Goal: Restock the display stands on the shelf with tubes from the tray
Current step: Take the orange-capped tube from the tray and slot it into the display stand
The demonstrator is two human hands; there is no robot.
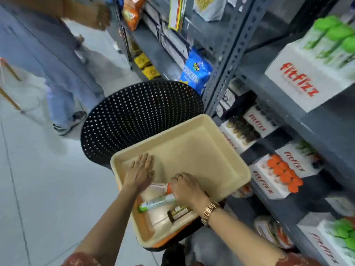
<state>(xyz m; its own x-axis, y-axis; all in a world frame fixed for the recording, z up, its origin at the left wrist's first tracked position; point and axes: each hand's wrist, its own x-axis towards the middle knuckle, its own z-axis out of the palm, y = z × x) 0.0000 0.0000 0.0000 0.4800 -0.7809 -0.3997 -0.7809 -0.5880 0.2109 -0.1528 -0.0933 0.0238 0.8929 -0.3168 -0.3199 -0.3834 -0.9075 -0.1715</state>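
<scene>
Three tubes lie at tray's (226, 143) near end, long axes crosswise; right hand (187, 187), nearer, curls over the green-capped tube (156, 204), grip unclear; left hand (141, 172) flat, fingers together, on tray floor.

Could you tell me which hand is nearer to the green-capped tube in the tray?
Right. The right hand touches the far end of the green-capped tube, while the left hand rests flat on the tray floor beyond it, apart from it.
</scene>
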